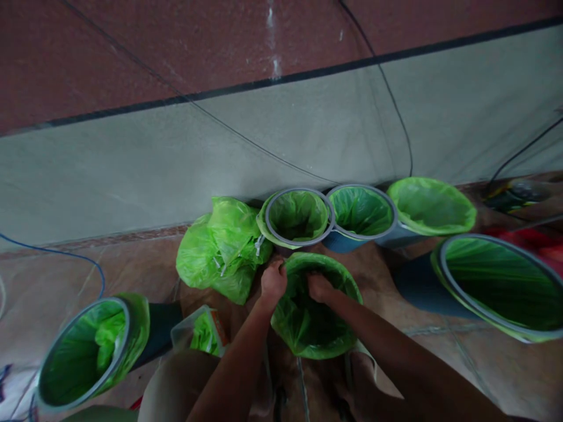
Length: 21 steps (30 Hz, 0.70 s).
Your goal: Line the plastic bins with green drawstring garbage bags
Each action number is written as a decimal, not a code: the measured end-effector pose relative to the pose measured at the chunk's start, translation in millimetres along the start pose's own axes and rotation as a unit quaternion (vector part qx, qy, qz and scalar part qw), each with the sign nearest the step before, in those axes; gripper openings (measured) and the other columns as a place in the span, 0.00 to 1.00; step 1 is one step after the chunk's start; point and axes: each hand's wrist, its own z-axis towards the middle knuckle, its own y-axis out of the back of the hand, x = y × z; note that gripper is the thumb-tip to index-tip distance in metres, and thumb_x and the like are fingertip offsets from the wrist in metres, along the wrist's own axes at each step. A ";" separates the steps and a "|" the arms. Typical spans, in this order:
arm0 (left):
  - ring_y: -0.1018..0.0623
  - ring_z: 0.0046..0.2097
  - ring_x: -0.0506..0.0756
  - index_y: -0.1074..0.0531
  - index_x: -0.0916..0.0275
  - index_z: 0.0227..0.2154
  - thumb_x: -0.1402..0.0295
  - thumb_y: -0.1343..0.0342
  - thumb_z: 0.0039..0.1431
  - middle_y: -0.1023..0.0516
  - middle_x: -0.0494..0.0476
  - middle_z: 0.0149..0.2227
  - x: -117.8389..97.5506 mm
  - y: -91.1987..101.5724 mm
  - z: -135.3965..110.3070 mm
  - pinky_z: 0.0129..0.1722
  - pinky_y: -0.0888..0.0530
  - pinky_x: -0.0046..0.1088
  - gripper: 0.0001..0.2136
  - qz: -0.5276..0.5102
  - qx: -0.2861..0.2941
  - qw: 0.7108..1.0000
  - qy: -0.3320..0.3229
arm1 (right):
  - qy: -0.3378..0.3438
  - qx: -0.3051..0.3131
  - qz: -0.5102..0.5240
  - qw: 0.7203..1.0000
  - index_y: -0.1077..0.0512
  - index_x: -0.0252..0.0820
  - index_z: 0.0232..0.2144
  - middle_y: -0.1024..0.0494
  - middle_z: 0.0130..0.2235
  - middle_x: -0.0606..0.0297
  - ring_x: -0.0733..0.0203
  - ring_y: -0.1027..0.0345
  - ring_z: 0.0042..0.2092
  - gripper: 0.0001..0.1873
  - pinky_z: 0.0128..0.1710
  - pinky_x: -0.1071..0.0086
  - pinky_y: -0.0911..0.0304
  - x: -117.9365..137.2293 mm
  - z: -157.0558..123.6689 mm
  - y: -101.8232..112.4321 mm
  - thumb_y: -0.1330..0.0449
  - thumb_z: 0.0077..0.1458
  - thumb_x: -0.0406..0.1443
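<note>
A bin lined with a green plastic bag point(328, 346) stands on the floor right in front of me. My left hand point(273, 282) is closed on the far left part of the bag's rim. My right hand point(319, 287) is closed on the bag's far edge, its fingers tucked into the green plastic just inside the opening. Both forearms reach forward over my knees.
A heap of crumpled green bags point(220, 249) lies left of the hands. Three lined bins point(297, 217) point(361, 211) point(431, 206) stand along the grey wall point(176, 152). Larger lined bins sit at right point(497, 281) and lower left point(85, 351). Cables run across wall and floor.
</note>
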 end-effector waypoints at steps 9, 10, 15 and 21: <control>0.23 0.52 0.56 0.28 0.62 0.50 0.69 0.53 0.66 0.21 0.61 0.49 -21.3 -2.6 11.0 0.54 0.30 0.31 0.15 0.073 0.021 0.994 -0.074 | 0.023 -0.087 -0.064 0.994 0.29 0.42 0.52 0.25 0.54 0.55 0.55 0.35 0.57 0.19 0.56 0.66 0.43 6.5 2.7 81.2 0.53 0.64 0.33; 0.22 0.51 0.56 0.27 0.62 0.50 0.69 0.54 0.66 0.20 0.61 0.48 -22.5 -2.9 11.6 0.52 0.29 0.30 0.15 0.093 0.043 0.993 -0.064 | 0.010 -0.064 -0.073 0.995 0.29 0.41 0.52 0.25 0.54 0.54 0.55 0.34 0.57 0.18 0.55 0.66 0.42 2.0 7.2 81.4 0.52 0.64 0.32; 0.23 0.53 0.58 0.32 0.62 0.56 0.68 0.52 0.65 0.22 0.63 0.51 -23.9 1.7 13.8 0.53 0.29 0.33 0.18 0.121 0.064 0.990 -0.046 | -0.056 -0.014 -0.077 0.995 0.29 0.40 0.51 0.22 0.48 0.51 0.53 0.26 0.48 0.18 0.45 0.65 0.36 -22.8 16.5 72.1 0.52 0.64 0.34; 0.27 0.58 0.60 0.36 0.69 0.59 0.65 0.49 0.63 0.27 0.67 0.58 -8.6 20.5 17.1 0.56 0.32 0.33 0.23 -0.009 -0.003 1.000 0.027 | -0.223 -0.051 -0.020 0.973 0.29 0.42 0.54 0.21 0.46 0.52 0.50 0.26 0.47 0.20 0.44 0.64 0.35 -52.0 -18.2 61.4 0.51 0.63 0.36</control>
